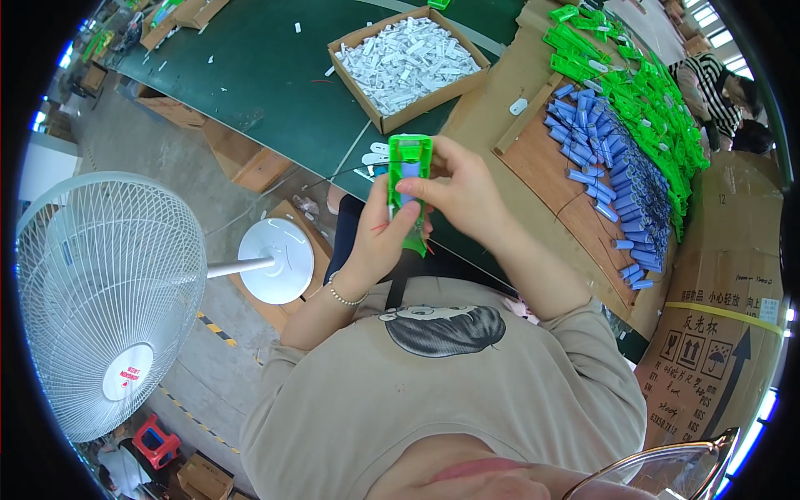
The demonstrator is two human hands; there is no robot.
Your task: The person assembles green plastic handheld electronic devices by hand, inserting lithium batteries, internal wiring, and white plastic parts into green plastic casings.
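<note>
1. The worktop point(275, 75) has a dark green mat across its upper part, with brown cardboard and a wooden board laid over its right side.
2. A white pedestal fan point(104, 300) stands on the floor at the left, its round base beside a cardboard box.
3. A printed carton point(725, 333) stands at the right edge.
4. An open cardboard box of small white parts point(408, 62) rests on the green mat.
5. Heaps of green plastic cases point(642, 92) and blue cylindrical cells point(612, 175) lie on the board, touching each other.
6. The right hand point(462, 196) grips the upper part of the green case, fingertips pressed on its face.
7. The left hand point(383, 242) is closed around its lower part from below.
8. The green case point(409, 171) is held upright above the person's lap, in front of the worktop's near edge, a blue cell showing inside it.
</note>
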